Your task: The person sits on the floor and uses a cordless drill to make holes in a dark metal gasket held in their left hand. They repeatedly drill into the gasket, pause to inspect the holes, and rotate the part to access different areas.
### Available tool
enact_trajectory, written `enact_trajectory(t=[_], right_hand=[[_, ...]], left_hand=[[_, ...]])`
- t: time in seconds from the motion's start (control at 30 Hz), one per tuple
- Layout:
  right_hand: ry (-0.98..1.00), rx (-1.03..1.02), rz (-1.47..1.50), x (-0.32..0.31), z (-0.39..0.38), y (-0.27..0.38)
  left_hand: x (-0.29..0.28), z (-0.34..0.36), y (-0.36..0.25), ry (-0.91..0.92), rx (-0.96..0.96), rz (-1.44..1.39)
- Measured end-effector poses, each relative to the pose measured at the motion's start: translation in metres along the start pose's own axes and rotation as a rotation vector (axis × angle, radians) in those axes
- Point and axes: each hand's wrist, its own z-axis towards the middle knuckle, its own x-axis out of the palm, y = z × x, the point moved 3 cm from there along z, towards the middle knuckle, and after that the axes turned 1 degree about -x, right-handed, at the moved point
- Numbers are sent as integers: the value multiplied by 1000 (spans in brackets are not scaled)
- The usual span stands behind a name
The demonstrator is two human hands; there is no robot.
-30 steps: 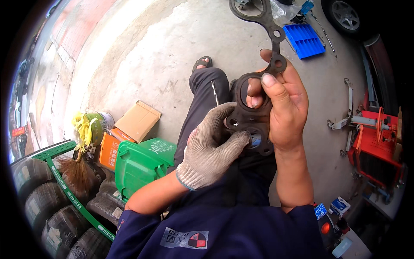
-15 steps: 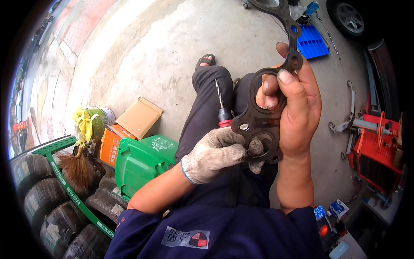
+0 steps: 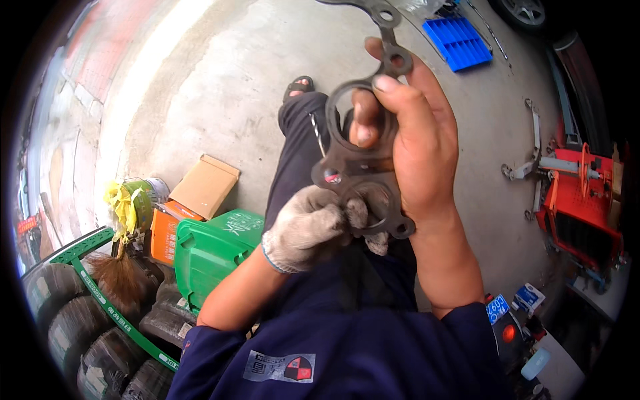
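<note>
A dark, flat manifold gasket with large round openings and smaller bolt holes stands upright before me, its far end cut off by the top edge of the view. My bare right hand grips it from the right, thumb on the near face and fingers coming through an upper ring. Low on the left, my left hand in a knitted glove is closed behind the gasket, and some glove fingers show through the lowest ring. Out of that fist points a drill with a spiral bit; its body is mostly hidden, with red showing through a small hole.
To the left stand a green bin, an orange box, an open cardboard box, a straw broom and wrapped tyres on a green rack. A blue divided tray lies ahead right; a red machine stands at right.
The gasket and both hands have moved left in the view, with the surroundings shifting slightly too. The gasket now covers the drill's collar. Both grips look the same.
</note>
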Motion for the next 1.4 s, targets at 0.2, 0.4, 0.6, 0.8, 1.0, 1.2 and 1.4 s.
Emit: enact_trajectory(t=[0.2, 0.4, 0.6, 0.8, 1.0, 1.2, 1.4], right_hand=[[-24, -6, 25, 1, -3, -1], [-29, -23, 42, 1, -7, 3], [-46, -16, 4, -3, -11, 4], [-46, -12, -21, 1, -14, 6], [-102, -29, -51, 5, -13, 9], [-136, -112, -87, 2, -12, 15], [-165, -154, -150, 2, -14, 16]], left_hand=[[1, 1, -7, 87, -4, 26], [4, 0, -4, 120, -23, -46], [5, 1, -4, 171, -37, -29], [0, -3, -5, 176, -44, 40], [10, -5, -21, 84, 16, 205], [21, -10, -38, -210, 392, 947], [40, -14, -36, -410, 368, 1010]])
